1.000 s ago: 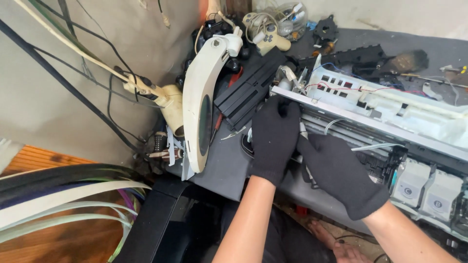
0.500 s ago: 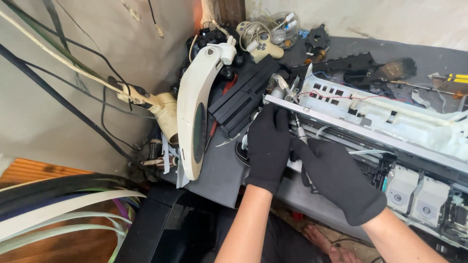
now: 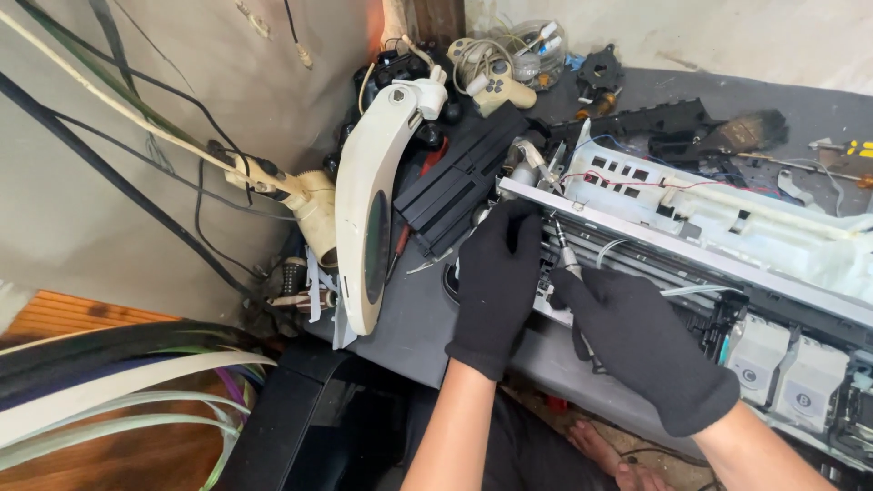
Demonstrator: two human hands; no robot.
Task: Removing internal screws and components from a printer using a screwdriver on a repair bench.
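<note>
both hands wear black gloves and work at the near edge of a grey tabletop point(image 3: 400, 336), over an opened inkjet printer point(image 3: 727, 245) that lies slantwise from the middle of the tabletop toward its right edge. the left hand point(image 3: 496, 282) rests palm down on the printer's left end, fingers loosely curled over the end of the metal rail point(image 3: 637, 232); whether it grips anything beneath cannot be told. the right hand point(image 3: 641, 350) is closed around a screwdriver point(image 3: 566, 255), whose grey shaft sticks up out of the fist with the tip against the rail, just beside the left hand's fingers. red and blue wires point(image 3: 637, 177) run over the printer's white inner frame. two white ink cartridges point(image 3: 782, 373) sit at the printer's near right end. left of the hands a white magnifier lamp point(image 3: 368, 218) stands tilted on its edge, near a black slatted plastic tray point(image 3: 459, 177). at the far edge lie a beige game controller point(image 3: 486, 77), a black gear-shaped part point(image 3: 600, 73) and a dark brush point(image 3: 741, 136). black and beige cables point(image 3: 136, 136) hang along the wall at left.
</note>
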